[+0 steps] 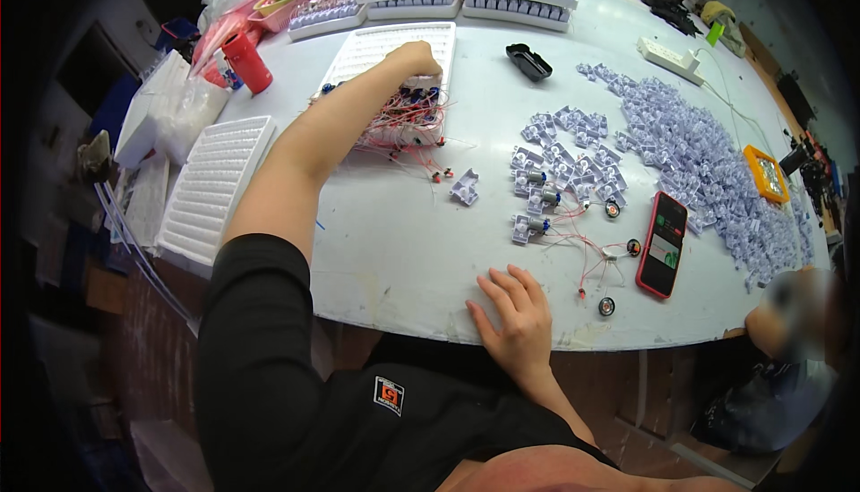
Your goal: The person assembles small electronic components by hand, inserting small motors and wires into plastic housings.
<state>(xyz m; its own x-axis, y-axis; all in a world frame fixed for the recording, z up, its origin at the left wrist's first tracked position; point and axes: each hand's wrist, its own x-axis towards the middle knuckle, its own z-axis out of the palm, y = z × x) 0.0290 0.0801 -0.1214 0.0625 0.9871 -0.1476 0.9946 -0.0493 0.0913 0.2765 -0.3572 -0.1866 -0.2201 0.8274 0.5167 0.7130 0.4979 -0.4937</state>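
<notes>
Left arm stretched forward, left hand (pixel 416 59) bent down over the white ridged tray (pixel 385 41) at mid-counter (pixel 394 250); fingertips hidden, so its grip can't be made out. Right hand (pixel 515 317) at the near edge, palm down, fingers spread, grip slack. Tray's near end: dark-blue parts (pixel 412 98) under tangled red wires (pixel 391 119).
</notes>
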